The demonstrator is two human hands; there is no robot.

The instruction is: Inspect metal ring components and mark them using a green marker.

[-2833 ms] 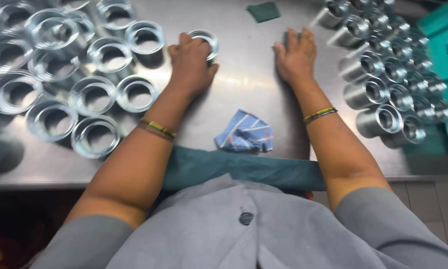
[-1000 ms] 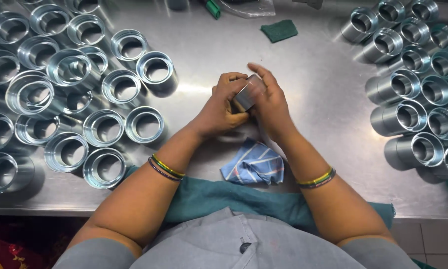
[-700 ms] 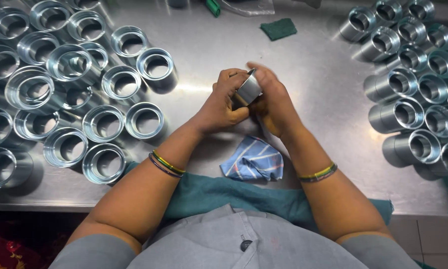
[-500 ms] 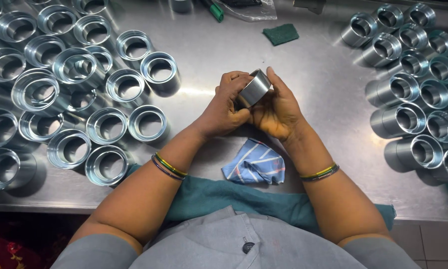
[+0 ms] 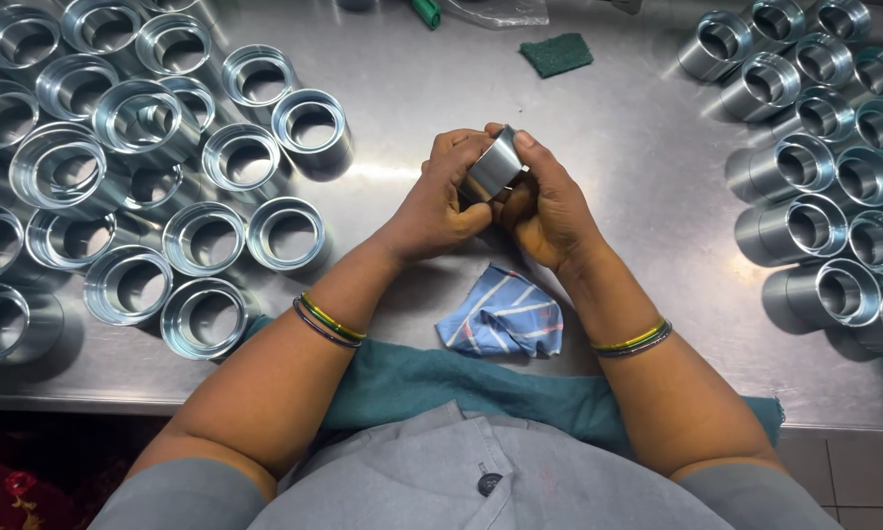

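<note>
**Two Hands Clamped on One Metal Sleeve, Stock on Both Sides**

The person holds a single short metal sleeve (image 5: 493, 165) above the middle of the steel worktable (image 5: 608, 128). The left hand (image 5: 440, 201) grips it from the left, fingers curled together around the sleeve wall. The right hand (image 5: 545, 201) grips it from the right, index finger laid across the upper edge and the remaining fingers folded under the part. Both hands are closed on the same sleeve and touch each other beneath it. The sleeve is tilted, its outer wall facing the camera; its bore is not visible.

Each wrist carries a set of thin bangles: left wrist bangles (image 5: 326, 321), right wrist bangles (image 5: 636, 340). The count per wrist cannot be read exactly.

Left of the hands, a group of wide metal rings (image 5: 132, 196) stands open end up, some stacked on others. About eighteen are in view, several cut by the frame edge. The nearest ring (image 5: 286, 232) lies well apart from the left hand.

Right of the hands, a group of longer metal cylinders (image 5: 819, 167) lies on its sides, bores turned toward the camera. About fourteen are in view, some cut by the frame edge.

One folded blue striped cloth (image 5: 502, 316) lies on the table just below the hands. One teal cloth (image 5: 441, 388) is draped over the near table edge. One green scouring pad (image 5: 556, 53) lies at the far side, with one green handle tip (image 5: 425, 12) and one clear plastic bag (image 5: 493, 10) near it.
</note>
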